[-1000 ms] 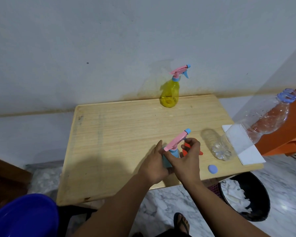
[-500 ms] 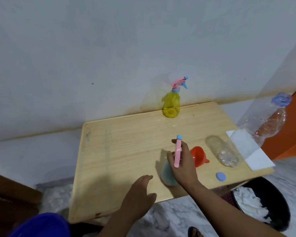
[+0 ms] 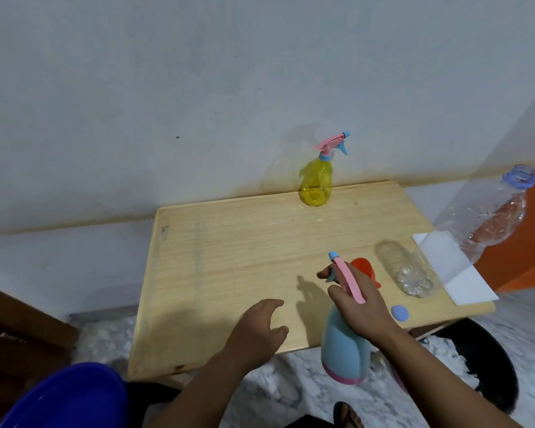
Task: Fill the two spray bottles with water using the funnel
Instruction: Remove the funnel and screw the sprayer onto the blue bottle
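Hands first, nearest to me. I see my right hand (image 3: 360,307) wrapped around the neck of the blue spray bottle (image 3: 343,353), fingers curled under its pink trigger head, holding the bottle in the air at the near edge of the wooden table (image 3: 229,257), its pink-banded base hanging over the floor. My left hand (image 3: 257,332) hovers over the near edge of the table, left of that bottle, fingers loosely bent and holding nothing. A dark blue basin (image 3: 65,396) sits below the table's near left corner. On the table, just behind my right hand, lies the orange funnel (image 3: 366,270), partly hidden by my fingers. A small blue cap (image 3: 399,313) lies near the table's right front edge. Farther right, a clear plastic bottle (image 3: 445,242) leans over white paper (image 3: 464,279). At the table's far edge, by the wall, stands the yellow spray bottle (image 3: 317,183), upright.
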